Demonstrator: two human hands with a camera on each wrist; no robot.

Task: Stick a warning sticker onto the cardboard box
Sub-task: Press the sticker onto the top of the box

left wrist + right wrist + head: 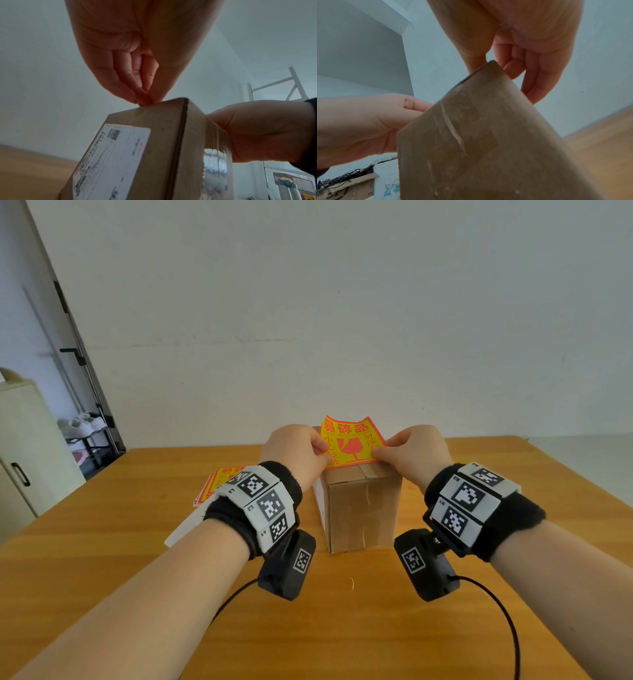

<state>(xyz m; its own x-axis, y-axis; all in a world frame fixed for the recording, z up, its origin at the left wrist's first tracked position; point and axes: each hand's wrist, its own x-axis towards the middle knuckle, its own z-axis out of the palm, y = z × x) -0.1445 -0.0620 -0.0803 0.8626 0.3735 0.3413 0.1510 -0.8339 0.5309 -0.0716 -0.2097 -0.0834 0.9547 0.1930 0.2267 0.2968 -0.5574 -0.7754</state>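
A brown cardboard box (363,508) stands upright on the wooden table (120,542), taped along its top seam. Above its top a yellow and red warning sticker (349,445) is stretched between both hands, its far edge curling up and its near edge at the box's front top edge. My left hand (320,455) pinches the sticker's near left corner and my right hand (378,451) pinches the near right corner. In the left wrist view the left hand (144,100) pinches at the box (154,148) top edge. In the right wrist view the box (488,135) hides the right hand's (494,67) fingertips and the sticker.
A stack of more warning stickers (219,484) lies on the table left of the box, partly behind my left wrist, with a white sheet (185,529) beside it. A white shipping label (111,159) covers the box's left side. A cabinet (20,460) stands off the table's left.
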